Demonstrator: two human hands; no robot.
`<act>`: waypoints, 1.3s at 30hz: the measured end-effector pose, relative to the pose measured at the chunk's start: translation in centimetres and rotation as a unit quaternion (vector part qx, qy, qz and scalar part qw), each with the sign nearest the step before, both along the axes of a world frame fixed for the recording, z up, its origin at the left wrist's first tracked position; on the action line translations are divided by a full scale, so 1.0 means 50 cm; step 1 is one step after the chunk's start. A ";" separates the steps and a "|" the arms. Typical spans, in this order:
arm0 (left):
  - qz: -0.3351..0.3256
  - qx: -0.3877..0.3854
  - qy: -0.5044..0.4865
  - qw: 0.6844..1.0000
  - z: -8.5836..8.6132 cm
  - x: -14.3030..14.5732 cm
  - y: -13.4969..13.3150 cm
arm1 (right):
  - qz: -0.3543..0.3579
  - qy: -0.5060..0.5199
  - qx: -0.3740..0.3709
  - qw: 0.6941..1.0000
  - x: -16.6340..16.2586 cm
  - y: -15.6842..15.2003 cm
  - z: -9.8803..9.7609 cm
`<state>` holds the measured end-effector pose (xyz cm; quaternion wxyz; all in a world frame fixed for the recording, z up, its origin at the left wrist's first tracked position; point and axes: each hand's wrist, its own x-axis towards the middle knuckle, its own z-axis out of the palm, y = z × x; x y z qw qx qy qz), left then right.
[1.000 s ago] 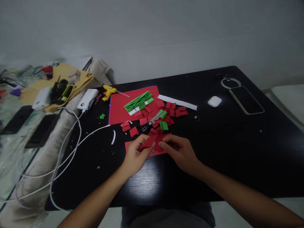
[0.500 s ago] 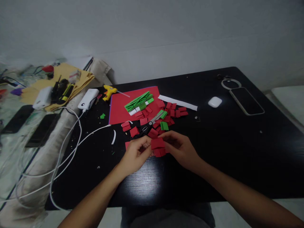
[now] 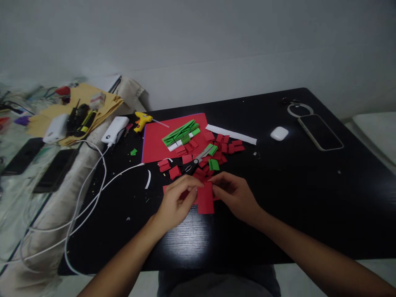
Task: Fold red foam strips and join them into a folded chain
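Between my hands is a small red paper piece (image 3: pixel 206 200), its flat face toward me. My left hand (image 3: pixel 177 200) pinches its upper left edge. The thumb and fingers of my right hand (image 3: pixel 236 196) close on its upper right edge. Just beyond my fingers lie several folded red paper pieces (image 3: pixel 222 144), with a green folded piece (image 3: pixel 213 165) among them. Black-handled scissors (image 3: pixel 198 160) rest on this pile, blades pointing away to the right. More red paper lies under my hands, partly hidden by them.
Red sheets (image 3: pixel 153 142) bear a bundle of green folded strips (image 3: pixel 181 134). Around them are a yellow glue gun (image 3: pixel 142 121), a white paper strip (image 3: pixel 232 134) and a power bank (image 3: pixel 115 129) with a white cable (image 3: pixel 105 165). Rightward sit an earbud case (image 3: pixel 279 133) and a phone (image 3: pixel 321 132).
The red piece was folded over, with flaps showing; now it hangs opened out as a longer flat strip toward me. Both hands stay in nearly the same place.
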<state>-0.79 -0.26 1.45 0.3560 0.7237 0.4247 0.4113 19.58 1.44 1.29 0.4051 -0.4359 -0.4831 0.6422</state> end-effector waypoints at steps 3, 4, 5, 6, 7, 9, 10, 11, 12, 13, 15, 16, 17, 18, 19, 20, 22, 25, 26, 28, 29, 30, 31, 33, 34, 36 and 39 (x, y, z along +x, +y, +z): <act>0.013 -0.003 0.001 1.000 0.006 0.000 0.001 | -0.001 0.004 -0.010 1.000 0.000 0.000 -0.001; 0.013 -0.004 0.001 1.000 0.008 0.000 0.001 | 0.000 0.004 -0.012 1.000 0.001 0.001 -0.001; 0.011 -0.005 0.003 1.000 0.009 0.000 0.001 | 0.000 0.006 -0.014 1.000 0.001 0.001 -0.001; 0.010 -0.006 0.003 1.000 0.010 0.000 0.001 | 0.001 0.009 -0.016 1.000 0.001 0.002 0.000; 0.009 -0.006 0.004 1.000 0.009 0.000 0.000 | 0.002 0.012 -0.017 1.000 0.001 0.003 0.000; 0.016 -0.006 0.001 1.000 0.007 0.002 -0.001 | 0.005 0.017 -0.017 1.000 0.001 0.004 -0.001; 0.024 -0.007 -0.002 1.000 0.005 0.003 -0.001 | 0.007 0.019 -0.015 1.000 0.001 0.004 -0.002; 0.033 -0.012 -0.007 0.999 0.003 0.005 -0.002 | 0.009 0.021 -0.013 1.000 0.001 0.005 -0.003; 0.043 -0.020 -0.015 0.999 0.001 0.008 -0.002 | 0.011 0.021 -0.012 1.000 0.001 0.005 -0.004; 0.055 -0.031 -0.026 0.998 -0.001 0.010 -0.002 | 0.013 0.022 -0.012 1.000 0.001 0.005 -0.004; 0.077 -0.057 -0.054 0.994 -0.002 0.015 0.000 | 0.017 0.029 -0.011 0.999 0.000 0.004 -0.005; 0.083 -0.070 -0.068 0.992 -0.002 0.017 0.001 | 0.020 0.035 -0.010 0.999 0.000 0.004 -0.005; 0.087 -0.081 -0.079 0.990 -0.001 0.018 0.003 | 0.023 0.041 -0.009 0.999 0.000 0.003 -0.004; 0.088 -0.091 -0.088 0.988 -0.001 0.018 0.004 | 0.026 0.046 -0.006 0.999 0.000 0.003 -0.004; 0.088 -0.099 -0.094 0.987 0.000 0.019 0.005 | 0.028 0.048 -0.002 0.998 0.000 0.002 -0.003; 0.088 -0.106 -0.097 0.986 0.000 0.019 0.005 | 0.028 0.047 0.004 0.999 0.000 0.001 -0.002; 0.088 -0.112 -0.099 0.985 0.001 0.018 0.006 | 0.025 0.032 0.018 0.999 0.000 -0.001 -0.002; 0.086 -0.113 -0.096 0.985 0.001 0.018 0.005 | 0.012 0.004 0.039 0.999 -0.001 -0.004 -0.004; 0.085 -0.112 -0.096 0.985 0.001 0.018 0.005 | 0.006 -0.006 0.044 0.999 -0.002 -0.004 -0.005; 0.081 -0.111 -0.096 0.986 0.000 0.019 0.004 | -0.005 -0.024 0.054 0.998 -0.003 -0.004 -0.009; 0.077 -0.110 -0.096 0.986 -0.001 0.019 0.003 | -0.008 -0.031 0.059 0.998 -0.003 -0.004 -0.010; 0.076 -0.109 -0.095 0.987 -0.001 0.019 0.003 | -0.011 -0.036 0.063 0.997 -0.003 -0.003 -0.011; 0.075 -0.108 -0.093 0.987 -0.002 0.019 0.003 | -0.013 -0.039 0.066 0.997 -0.002 -0.003 -0.012; 0.077 -0.108 -0.089 0.987 -0.002 0.018 0.003 | -0.017 -0.042 0.067 0.997 -0.002 -0.002 -0.013; 0.079 -0.109 -0.087 0.987 -0.001 0.018 0.003 | -0.020 -0.041 0.065 0.997 -0.002 -0.002 -0.013; 0.083 -0.109 -0.084 0.987 0.000 0.017 0.003 | -0.024 -0.039 0.061 0.997 -0.002 -0.002 -0.014; 0.082 -0.107 -0.081 0.987 0.001 0.017 0.004 | -0.029 -0.038 0.060 0.997 -0.004 -0.003 -0.016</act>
